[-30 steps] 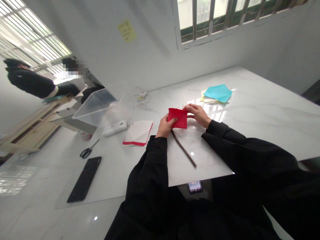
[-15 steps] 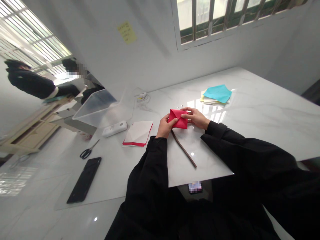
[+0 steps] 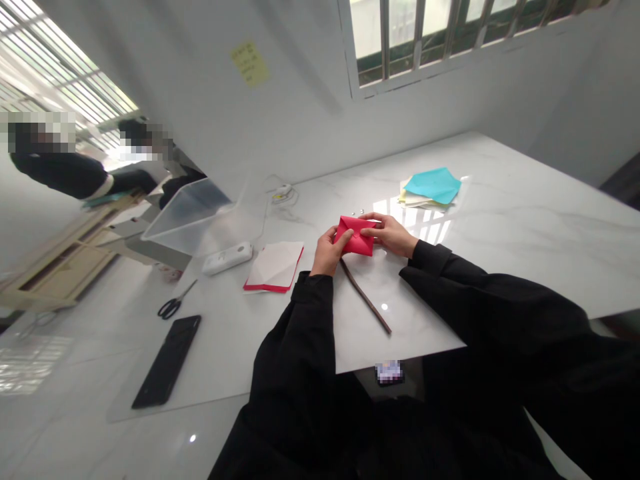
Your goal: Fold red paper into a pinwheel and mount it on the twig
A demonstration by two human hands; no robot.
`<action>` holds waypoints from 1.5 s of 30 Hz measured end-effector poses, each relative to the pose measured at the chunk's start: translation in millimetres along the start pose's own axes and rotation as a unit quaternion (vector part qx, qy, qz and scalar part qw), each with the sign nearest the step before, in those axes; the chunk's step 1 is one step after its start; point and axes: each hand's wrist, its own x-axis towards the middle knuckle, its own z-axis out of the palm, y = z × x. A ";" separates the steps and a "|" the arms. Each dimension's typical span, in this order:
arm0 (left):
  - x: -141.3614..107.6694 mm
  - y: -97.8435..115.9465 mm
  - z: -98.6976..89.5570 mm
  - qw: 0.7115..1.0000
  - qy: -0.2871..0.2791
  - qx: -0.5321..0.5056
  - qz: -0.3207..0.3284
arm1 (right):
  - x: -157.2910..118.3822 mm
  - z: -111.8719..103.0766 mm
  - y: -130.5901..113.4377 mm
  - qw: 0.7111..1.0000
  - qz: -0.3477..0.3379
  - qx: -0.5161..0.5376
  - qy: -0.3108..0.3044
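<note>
Nearer now, left hand (image 3: 327, 252) and right hand (image 3: 391, 235) clamp red paper (image 3: 356, 244), edges hidden.

Sticky note (image 3: 250, 64) writing is too small to read.

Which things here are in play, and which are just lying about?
In play:
folded red paper, held by the left hand and right hand
Probably in play, by material:
red-edged white paper sheet
stack of coloured paper

Lying about:
scissors
black smartphone
clear plastic bin
white plastic unit
dark brown strip
</note>
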 end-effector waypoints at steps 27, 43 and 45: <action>4.9 -7.0 0.9 0.997 0.008 0.033 0.068 | 1.1 -2.6 8.4 0.999 -0.003 -0.034 -0.030; 2.1 -8.6 -0.1 0.999 -0.001 0.023 0.036 | 2.8 -0.4 11.4 0.999 0.005 -0.035 0.005; 1.8 -8.2 0.4 0.999 -0.001 0.018 0.033 | 2.4 0.4 11.0 0.999 0.004 -0.033 0.006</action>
